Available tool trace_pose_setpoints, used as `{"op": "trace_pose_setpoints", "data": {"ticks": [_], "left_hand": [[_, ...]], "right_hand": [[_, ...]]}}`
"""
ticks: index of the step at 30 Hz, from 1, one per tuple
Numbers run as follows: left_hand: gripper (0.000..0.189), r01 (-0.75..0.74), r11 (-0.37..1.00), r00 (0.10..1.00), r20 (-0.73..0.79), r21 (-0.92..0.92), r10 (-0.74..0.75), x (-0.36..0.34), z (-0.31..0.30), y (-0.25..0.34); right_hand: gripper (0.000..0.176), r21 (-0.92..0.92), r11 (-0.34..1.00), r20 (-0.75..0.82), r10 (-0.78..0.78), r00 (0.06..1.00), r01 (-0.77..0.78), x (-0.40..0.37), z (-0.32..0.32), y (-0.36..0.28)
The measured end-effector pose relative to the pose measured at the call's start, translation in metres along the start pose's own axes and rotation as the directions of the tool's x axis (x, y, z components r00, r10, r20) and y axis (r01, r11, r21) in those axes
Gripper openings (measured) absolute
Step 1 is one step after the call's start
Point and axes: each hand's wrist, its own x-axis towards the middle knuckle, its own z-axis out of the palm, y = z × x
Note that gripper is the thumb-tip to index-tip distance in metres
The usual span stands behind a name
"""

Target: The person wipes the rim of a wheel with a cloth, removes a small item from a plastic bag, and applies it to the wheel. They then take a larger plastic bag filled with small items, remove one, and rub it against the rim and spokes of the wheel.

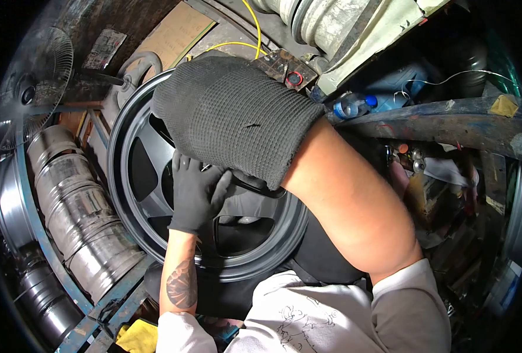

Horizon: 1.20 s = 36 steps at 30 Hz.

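A dark grey alloy wheel rim [119, 194] with wide spokes lies before me, tilted over my lap. My left hand [197, 194], in a thin black glove, rests at the wheel's centre, its thumb apart from the fingers. The fingertips are partly covered by my right forearm's glove cuff. My right hand [196, 88] reaches across above the wheel, close to the camera, in a dark ribbed knit glove with a small hole. Its fingers point away and are hidden, so what it holds, if anything, does not show.
A stack of metal wheels [78, 200] stands at left behind a blue frame [46, 235]. A fan [28, 94] is at upper left. A handwheel [140, 67], yellow cable [255, 26] and pale wheel [319, 26] are at the back. A bottle [355, 106] lies at right.
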Motion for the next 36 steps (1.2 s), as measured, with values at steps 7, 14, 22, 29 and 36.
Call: {"op": "trace_pose_setpoints", "data": {"ticks": [7, 14, 22, 29, 36], "left_hand": [[0.038, 0.084, 0.996, 0.996, 0.005, 0.021, -0.084, -0.033, 0.019, 0.045], [0.044, 0.129, 0.992, 0.991, 0.037, -0.005, -0.129, -0.032, 0.047, 0.120], [0.061, 0.121, 0.971, 0.982, 0.165, -0.204, -0.088, -0.068, 0.049, 0.151], [0.068, 0.089, 0.993, 0.947, 0.315, -0.080, -0.060, -0.113, 0.026, 0.116], [0.059, 0.084, 0.994, 0.951, 0.292, 0.076, -0.103, -0.116, 0.024, 0.091]], "right_hand": [[0.023, 0.097, 0.995, 0.031, 0.031, 0.999, -0.034, 0.003, 0.002, -0.004], [0.024, 0.122, 0.989, 0.015, 0.084, 0.996, -0.085, 0.006, 0.005, -0.005], [0.028, 0.099, 0.984, 0.071, 0.144, 0.987, -0.151, 0.006, 0.002, -0.006], [0.022, 0.108, 0.994, -0.084, 0.008, 0.996, 0.001, 0.002, 0.014, -0.009], [0.021, 0.039, 0.996, 0.194, 0.070, 0.979, -0.079, 0.013, 0.000, -0.015]]}}
